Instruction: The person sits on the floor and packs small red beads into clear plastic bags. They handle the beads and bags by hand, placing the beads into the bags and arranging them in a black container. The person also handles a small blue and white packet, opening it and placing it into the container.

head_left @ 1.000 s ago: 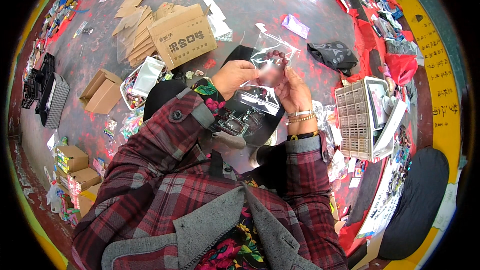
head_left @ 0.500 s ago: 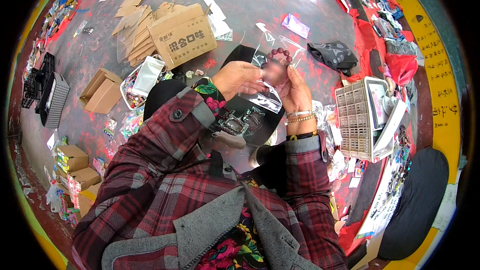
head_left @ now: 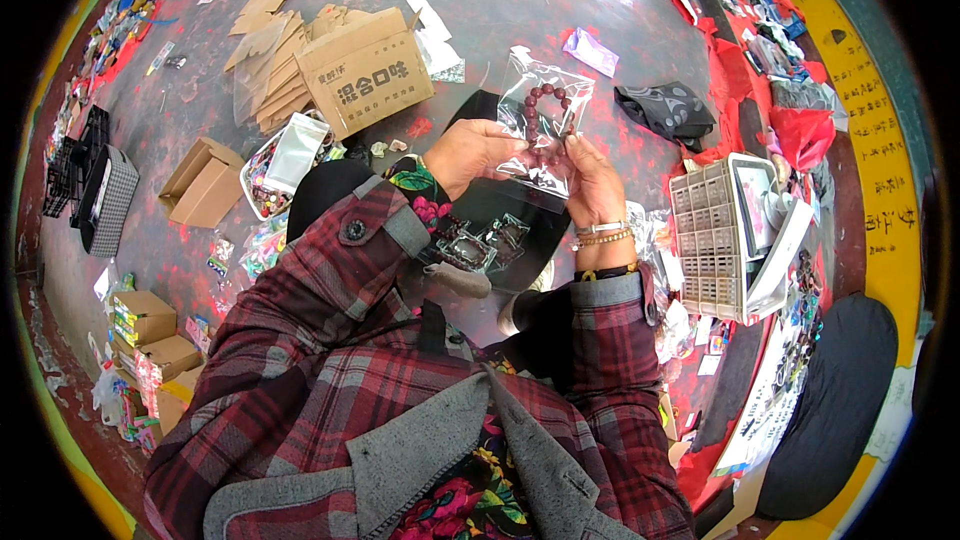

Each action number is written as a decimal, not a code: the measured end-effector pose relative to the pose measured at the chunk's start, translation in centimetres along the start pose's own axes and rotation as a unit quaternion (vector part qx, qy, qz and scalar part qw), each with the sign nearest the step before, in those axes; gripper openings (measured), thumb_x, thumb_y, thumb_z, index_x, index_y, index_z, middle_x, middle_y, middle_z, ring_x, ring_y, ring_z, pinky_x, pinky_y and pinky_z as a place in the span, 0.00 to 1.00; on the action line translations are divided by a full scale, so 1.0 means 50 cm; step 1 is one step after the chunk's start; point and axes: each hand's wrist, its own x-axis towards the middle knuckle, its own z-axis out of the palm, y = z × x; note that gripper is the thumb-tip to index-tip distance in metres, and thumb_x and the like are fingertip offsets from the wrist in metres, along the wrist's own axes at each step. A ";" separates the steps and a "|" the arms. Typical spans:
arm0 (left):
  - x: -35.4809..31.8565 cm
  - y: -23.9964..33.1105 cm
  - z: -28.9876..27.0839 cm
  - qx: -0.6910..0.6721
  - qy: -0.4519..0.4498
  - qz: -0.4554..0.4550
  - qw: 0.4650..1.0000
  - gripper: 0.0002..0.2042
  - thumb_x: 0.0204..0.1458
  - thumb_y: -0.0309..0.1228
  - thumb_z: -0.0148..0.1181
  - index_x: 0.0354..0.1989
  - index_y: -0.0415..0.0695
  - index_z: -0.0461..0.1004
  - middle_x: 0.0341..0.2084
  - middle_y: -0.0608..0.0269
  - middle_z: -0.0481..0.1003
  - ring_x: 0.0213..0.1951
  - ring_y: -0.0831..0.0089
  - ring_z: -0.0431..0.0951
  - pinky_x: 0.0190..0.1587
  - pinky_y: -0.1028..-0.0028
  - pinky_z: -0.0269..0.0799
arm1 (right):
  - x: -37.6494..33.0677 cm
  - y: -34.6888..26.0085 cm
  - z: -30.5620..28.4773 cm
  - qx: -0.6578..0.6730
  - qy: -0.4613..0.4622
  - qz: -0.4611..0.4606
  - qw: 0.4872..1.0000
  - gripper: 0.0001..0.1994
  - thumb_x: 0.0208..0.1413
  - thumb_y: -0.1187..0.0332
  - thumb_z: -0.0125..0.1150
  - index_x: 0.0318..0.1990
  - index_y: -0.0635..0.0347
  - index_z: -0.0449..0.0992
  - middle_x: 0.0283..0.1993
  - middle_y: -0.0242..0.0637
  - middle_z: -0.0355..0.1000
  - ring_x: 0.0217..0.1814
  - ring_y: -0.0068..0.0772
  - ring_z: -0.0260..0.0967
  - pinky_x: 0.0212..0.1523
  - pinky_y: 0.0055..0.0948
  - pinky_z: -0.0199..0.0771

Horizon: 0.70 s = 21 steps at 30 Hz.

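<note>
Head view: glare on the clear bag (head_left: 546, 124) blurs the lower beads of the dark red bracelet (head_left: 546, 90), which shows through the film between the hands, and the fingers behind the film are hard to make out. The left hand (head_left: 466, 157) pinches the bag's left edge, thumb and fingers together; the right hand (head_left: 597, 182) is clamped on its lower right side. The plaid jacket (head_left: 330, 380) is cut off below.

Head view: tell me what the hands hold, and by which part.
A clear plastic bag, seemingly with a dark red bead bracelet inside: left hand at the bag's left edge, right hand at its right edge.
</note>
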 end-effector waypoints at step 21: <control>0.012 0.007 -0.011 -0.248 -0.016 0.034 0.968 0.13 0.54 0.30 0.50 0.45 0.36 0.65 0.41 0.54 0.71 0.44 0.65 0.72 0.48 0.65 0.68 | -0.014 0.000 0.018 -0.133 0.025 0.061 0.989 0.07 0.52 0.69 0.56 0.35 0.63 0.73 0.31 0.35 0.74 0.28 0.25 0.72 0.23 0.16 0.70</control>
